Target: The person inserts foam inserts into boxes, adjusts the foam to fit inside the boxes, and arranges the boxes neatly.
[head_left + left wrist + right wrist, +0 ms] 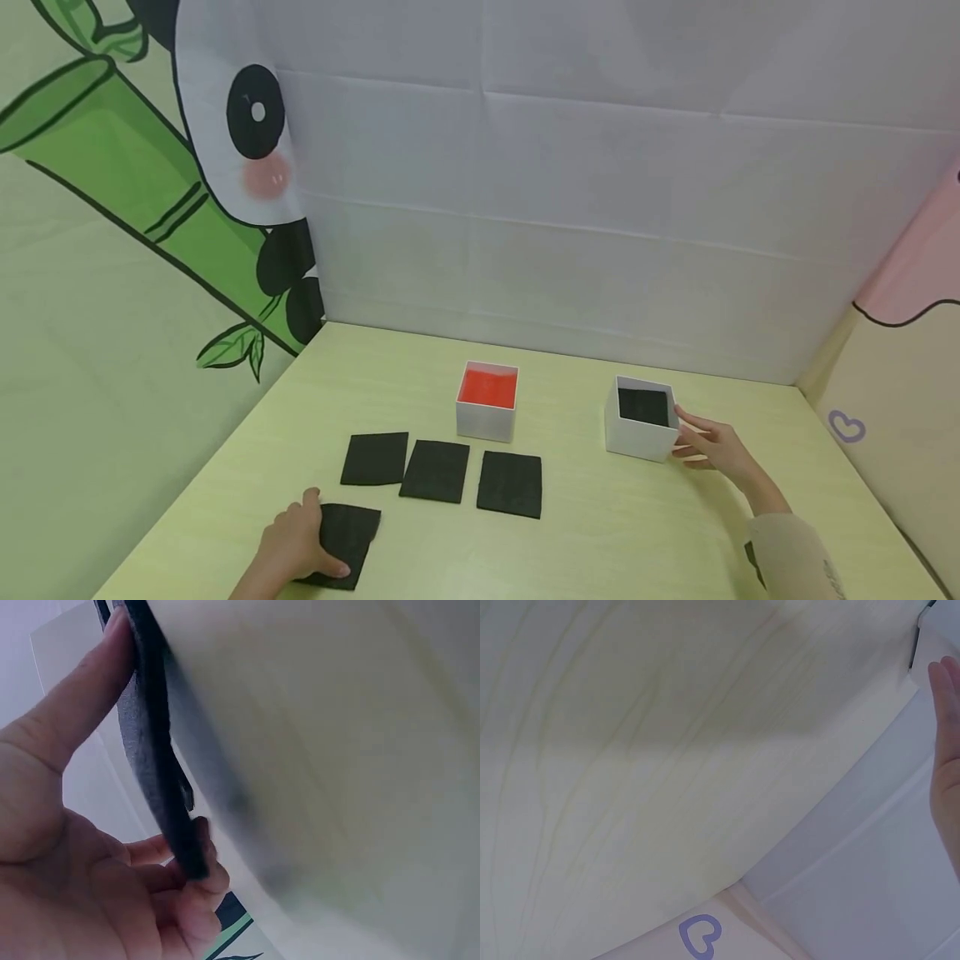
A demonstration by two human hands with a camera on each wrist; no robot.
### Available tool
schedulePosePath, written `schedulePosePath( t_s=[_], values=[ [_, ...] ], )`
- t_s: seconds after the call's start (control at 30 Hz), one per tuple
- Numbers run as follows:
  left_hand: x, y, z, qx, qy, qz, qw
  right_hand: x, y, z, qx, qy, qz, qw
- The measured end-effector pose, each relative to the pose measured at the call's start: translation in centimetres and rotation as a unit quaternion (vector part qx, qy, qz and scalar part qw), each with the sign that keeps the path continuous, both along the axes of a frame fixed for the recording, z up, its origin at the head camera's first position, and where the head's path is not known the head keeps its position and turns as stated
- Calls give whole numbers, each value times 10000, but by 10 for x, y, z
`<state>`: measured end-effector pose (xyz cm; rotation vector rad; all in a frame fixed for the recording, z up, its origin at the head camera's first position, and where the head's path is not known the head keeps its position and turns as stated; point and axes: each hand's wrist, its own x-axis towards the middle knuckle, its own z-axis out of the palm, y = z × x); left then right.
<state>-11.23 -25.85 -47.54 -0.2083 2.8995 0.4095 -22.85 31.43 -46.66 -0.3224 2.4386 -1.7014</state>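
At the front left, my left hand (291, 540) grips a thin black square sheet (351, 536) by opposite edges. In the left wrist view, the thumb (82, 697) is at one end of the sheet and the fingertips (214, 877) at the other, with the sheet edge-on over the tabletop. My right hand (716, 450) has its extended fingers against the right side of a white open box (636, 440) with black material (645, 406) inside. The right wrist view catches only part of that hand (949, 742), its fingers straight, near the box's edge.
Three more black squares, left (375, 458), middle (435, 471) and right (510, 483), lie in a row on the pale yellow table (585, 533). Behind them stands another white box (484, 422) with red material inside. A white cloth backdrop (562, 208) borders the table's far edge.
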Motion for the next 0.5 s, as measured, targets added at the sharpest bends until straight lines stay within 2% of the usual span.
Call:
schedulePosePath(
  t_s=[0.1,0.23,0.37,0.5],
  values=[
    [-1,0,0,102,0,52,9999,0,0,0,19,-1,-13,10000],
    [1,-1,5,479,31,152,9987,1,0,1,-27,2,24,10000],
    [3,-5,12,843,256,22,9961,2,1,1,-98,31,103,9999],
    [4,-9,18,1273,584,-154,9900,2,1,2,-111,64,98,9999]
  ],
)
